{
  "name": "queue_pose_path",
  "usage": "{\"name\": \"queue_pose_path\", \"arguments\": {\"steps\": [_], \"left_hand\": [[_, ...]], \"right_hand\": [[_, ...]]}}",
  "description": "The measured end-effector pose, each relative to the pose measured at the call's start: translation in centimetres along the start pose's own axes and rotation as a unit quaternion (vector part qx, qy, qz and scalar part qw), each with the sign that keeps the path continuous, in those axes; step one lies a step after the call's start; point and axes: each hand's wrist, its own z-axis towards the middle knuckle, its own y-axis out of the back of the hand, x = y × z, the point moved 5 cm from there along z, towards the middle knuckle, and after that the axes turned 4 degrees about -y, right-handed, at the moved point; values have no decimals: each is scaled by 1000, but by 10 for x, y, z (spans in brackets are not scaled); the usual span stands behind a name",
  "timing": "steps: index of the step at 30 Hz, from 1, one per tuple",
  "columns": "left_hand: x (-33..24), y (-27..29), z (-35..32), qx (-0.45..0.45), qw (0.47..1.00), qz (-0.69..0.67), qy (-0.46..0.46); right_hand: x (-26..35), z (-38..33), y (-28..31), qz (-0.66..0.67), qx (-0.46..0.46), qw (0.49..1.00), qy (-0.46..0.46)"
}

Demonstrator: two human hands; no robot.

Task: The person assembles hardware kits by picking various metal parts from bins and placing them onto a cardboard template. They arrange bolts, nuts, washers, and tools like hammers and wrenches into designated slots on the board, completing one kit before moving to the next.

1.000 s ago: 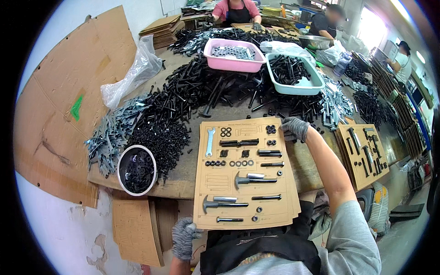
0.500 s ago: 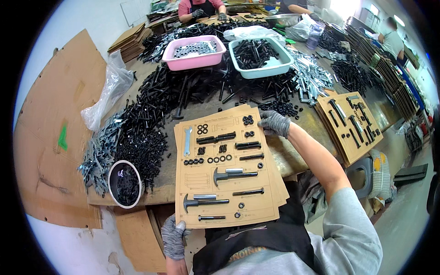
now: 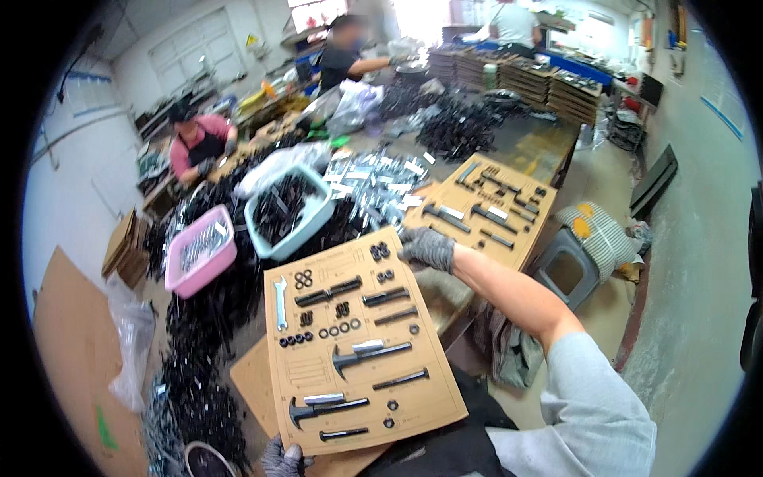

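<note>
Both my hands, in grey knit gloves, hold a brown cardboard sheet (image 3: 298,366) tilted in front of me. My left hand (image 3: 284,459) grips its lower left corner, partly cut off by the picture's edge. At the upper right edge, my right hand (image 3: 429,249) is closed on the cardboard. Fixed on the sheet are a silver wrench (image 3: 280,304), black bolts (image 3: 327,292), T-headed black pieces (image 3: 372,358), silver tubes (image 3: 324,399), nuts and washers. Beyond my right hand lies another hardware sheet (image 3: 429,199). More cardboard (image 3: 248,380) shows beneath the held sheet.
A pink tub (image 3: 201,266) and a light blue tub (image 3: 274,250) stand among heaps of black bolts. Silver tubes (image 3: 373,184) lie behind. A grey stool (image 3: 566,266) is at right. A person in pink (image 3: 213,126) and others work farther off.
My view has swung to the right. The held sheet has come away from the cardboard beneath it and moved toward the hardware sheet at right, both hands still on it.
</note>
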Motion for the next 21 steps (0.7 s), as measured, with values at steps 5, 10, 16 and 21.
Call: {"name": "queue_pose_path", "arguments": {"steps": [5,10,16,21], "left_hand": [[-43,-84,50,101,995,-1,-11],[-56,-161,125,249,968,-30,-10],[-81,-277,200,334,939,-9,-75],[-72,-379,261,368,926,-53,-68]], "right_hand": [[16,-54,98,43,-114,992,-20],[15,-84,185,70,-206,975,-34],[-2,-105,282,150,-292,945,4],[-17,-121,357,97,-350,931,40]]}}
